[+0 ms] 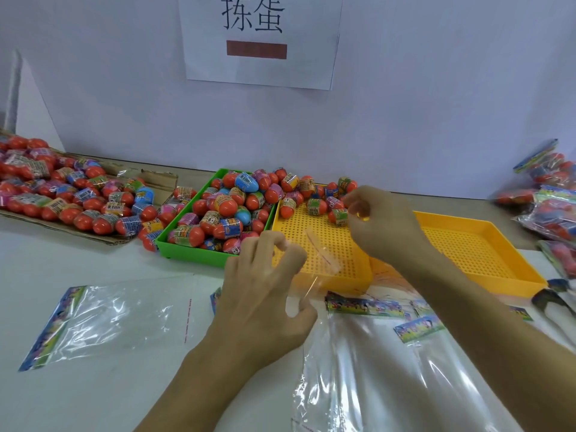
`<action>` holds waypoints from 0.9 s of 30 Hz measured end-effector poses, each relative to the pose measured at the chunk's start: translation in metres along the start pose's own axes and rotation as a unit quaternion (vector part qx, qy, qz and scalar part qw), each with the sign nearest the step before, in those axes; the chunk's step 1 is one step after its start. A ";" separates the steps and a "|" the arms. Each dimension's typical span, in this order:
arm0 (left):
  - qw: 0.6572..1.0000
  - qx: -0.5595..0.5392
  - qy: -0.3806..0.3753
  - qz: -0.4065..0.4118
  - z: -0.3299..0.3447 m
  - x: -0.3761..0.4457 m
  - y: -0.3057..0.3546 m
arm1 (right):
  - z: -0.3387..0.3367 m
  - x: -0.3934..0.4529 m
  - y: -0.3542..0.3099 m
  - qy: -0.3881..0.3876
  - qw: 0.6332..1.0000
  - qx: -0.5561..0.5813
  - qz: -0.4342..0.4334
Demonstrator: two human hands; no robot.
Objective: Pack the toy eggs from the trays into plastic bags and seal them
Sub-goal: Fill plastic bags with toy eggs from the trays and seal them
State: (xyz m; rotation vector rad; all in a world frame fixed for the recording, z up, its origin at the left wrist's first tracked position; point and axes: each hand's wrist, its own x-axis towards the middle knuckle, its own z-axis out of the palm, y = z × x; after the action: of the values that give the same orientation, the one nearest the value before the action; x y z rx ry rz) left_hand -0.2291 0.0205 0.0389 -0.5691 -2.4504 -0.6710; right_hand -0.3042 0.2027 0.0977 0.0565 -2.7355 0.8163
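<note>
Our left hand [265, 294] pinches a clear plastic bag [321, 266] over the yellow perforated tray's [330, 279] near rim; our right hand's [383, 222] curled fingers crowd the tray's red toy eggs [314, 205].

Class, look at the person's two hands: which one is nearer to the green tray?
Left. The left hand is at the green tray's near right corner, holding a clear bag. The right hand is farther right, over the yellow tray.

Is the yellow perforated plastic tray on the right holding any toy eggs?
No, the yellow perforated plastic tray on the right shows only its bare holed floor.
</note>
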 end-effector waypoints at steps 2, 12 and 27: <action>0.999 0.029 -0.002 -0.017 0.001 -0.001 -0.005 | 0.016 0.026 0.003 -0.053 0.994 -0.094 0.002; 1.000 0.022 -0.004 -0.015 0.003 0.001 -0.012 | 0.043 0.068 0.017 -0.086 0.968 -0.223 -0.073; 0.994 -0.083 0.061 -0.041 -0.001 0.009 -0.009 | 0.005 -0.031 -0.035 -0.058 0.887 0.437 -0.139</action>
State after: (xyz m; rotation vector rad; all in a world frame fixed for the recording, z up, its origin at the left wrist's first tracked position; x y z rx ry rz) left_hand -0.2403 0.0152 0.0420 -0.4771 -2.3290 -0.9218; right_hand -0.2715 0.1697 0.1033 0.6723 -2.1347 1.9016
